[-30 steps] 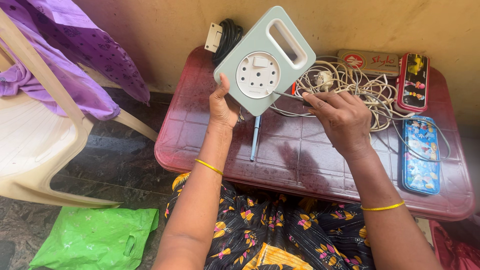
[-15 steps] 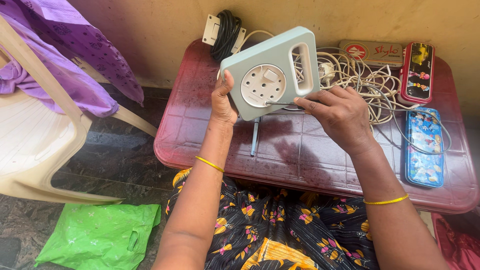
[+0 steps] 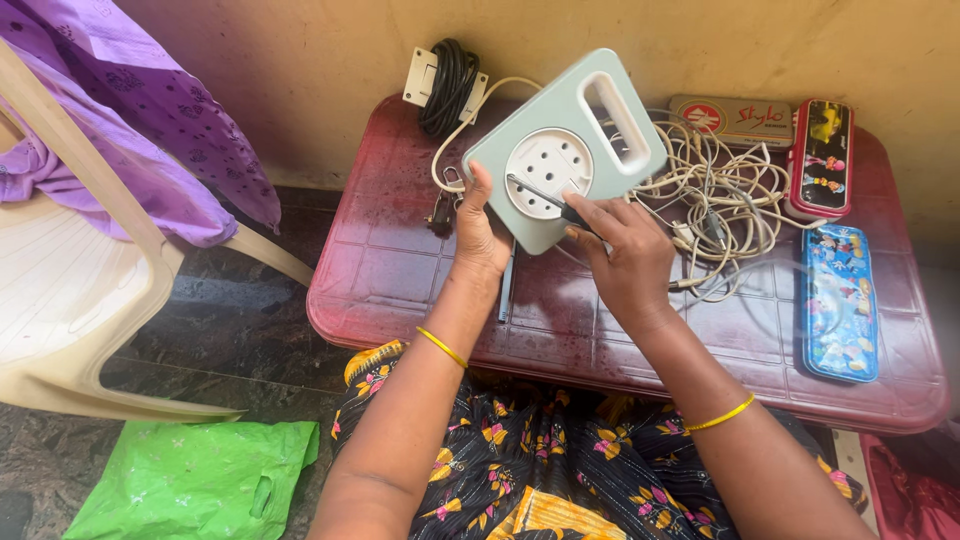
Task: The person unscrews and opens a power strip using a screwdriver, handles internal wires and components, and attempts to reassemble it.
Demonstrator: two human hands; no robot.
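Observation:
My left hand [image 3: 480,235] grips the lower left edge of a pale green extension-cord box [image 3: 585,130] with a carry handle and a round white socket face, holding it tilted above a dark red plastic table [image 3: 400,270]. My right hand [image 3: 625,250] holds a thin screwdriver [image 3: 540,192] whose tip rests on the socket face. A white cord runs from the box's top left corner. A slim tool lies on the table under the box, mostly hidden.
A tangle of white cables [image 3: 715,205] lies right of the box. A coiled black cable with a white plug block [image 3: 445,80] sits at the back. Three pencil boxes [image 3: 838,300] line the right side. A cream plastic chair [image 3: 70,270] with purple cloth stands left; a green bag [image 3: 195,480] lies on the floor.
The box has been turned and tilted in my left hand. My right hand has brought the screwdriver tip onto the socket face.

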